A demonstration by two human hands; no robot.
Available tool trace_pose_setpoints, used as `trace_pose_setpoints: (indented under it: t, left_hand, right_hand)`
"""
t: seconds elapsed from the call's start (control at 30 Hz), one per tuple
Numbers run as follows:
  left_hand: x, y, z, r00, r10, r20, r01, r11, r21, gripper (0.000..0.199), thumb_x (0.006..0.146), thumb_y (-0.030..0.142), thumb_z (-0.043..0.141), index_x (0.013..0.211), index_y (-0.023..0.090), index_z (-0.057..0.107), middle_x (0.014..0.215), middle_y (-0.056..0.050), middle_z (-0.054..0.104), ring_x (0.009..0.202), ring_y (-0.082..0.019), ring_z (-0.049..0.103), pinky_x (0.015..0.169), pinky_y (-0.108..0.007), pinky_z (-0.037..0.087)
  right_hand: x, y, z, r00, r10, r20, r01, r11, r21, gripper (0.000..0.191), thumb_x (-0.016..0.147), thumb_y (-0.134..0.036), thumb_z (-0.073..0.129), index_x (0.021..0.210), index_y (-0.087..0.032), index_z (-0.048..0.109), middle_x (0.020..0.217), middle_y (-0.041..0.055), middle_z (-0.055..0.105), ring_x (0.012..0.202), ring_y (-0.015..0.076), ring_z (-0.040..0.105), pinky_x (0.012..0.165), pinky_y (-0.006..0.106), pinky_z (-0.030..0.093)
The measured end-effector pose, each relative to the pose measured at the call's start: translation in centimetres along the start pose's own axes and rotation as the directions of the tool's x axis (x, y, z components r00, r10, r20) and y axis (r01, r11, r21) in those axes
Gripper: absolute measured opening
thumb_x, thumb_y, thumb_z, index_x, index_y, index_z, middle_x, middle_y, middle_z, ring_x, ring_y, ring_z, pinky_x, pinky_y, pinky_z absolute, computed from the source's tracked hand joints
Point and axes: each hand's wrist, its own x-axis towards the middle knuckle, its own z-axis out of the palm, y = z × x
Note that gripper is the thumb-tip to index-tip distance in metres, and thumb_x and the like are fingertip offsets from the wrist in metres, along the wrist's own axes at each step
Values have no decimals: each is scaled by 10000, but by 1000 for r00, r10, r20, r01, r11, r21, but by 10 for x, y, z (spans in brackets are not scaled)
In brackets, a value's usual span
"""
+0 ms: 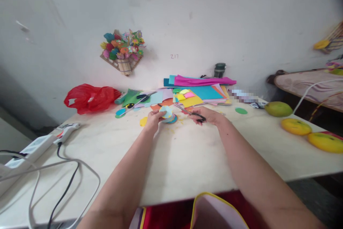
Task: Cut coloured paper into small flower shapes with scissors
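Hanging beyond the held scissors (199, 116), a holder (124, 67) contains flowers (124, 45).

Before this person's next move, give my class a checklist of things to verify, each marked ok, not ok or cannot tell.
1. Scissors gripped in the right hand: ok.
2. Light-blue paper circle held in the left hand: ok.
3. Blade tips off the circle: cannot tell; they are close together.
4. Tabletop free of scraps: not ok; small yellow bits lie near the hands.
5. Power strip away from both hands: ok.
6. Circle's edge smooth: cannot tell; too small to judge.
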Motion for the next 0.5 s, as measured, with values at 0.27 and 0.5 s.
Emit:
trace_pose_setpoints:
  t: [0.27,0.5]
  left_hand:
    - [1,-1,-4,1000,-18,2,18,1000,-11,229,500,229,766,661,106,661,676,-50,678,625,-152,632,643,-255,516]
    - [-4,3,0,992,-94,87,97,995,-22,156,520,176,738,624,103,648,685,-77,695,611,-175,636,613,-277,532]
  right_hand:
    - [-6,3,-12,975,154,160,-144,987,-74,285,650,-351,680,834,-135,653,490,-20,550,408,77,469,381,190,329]
    - [-5,2,-2,969,121,216,-81,979,-186,307,645,-388,694,809,-132,665,499,-14,559,409,68,475,390,183,337]
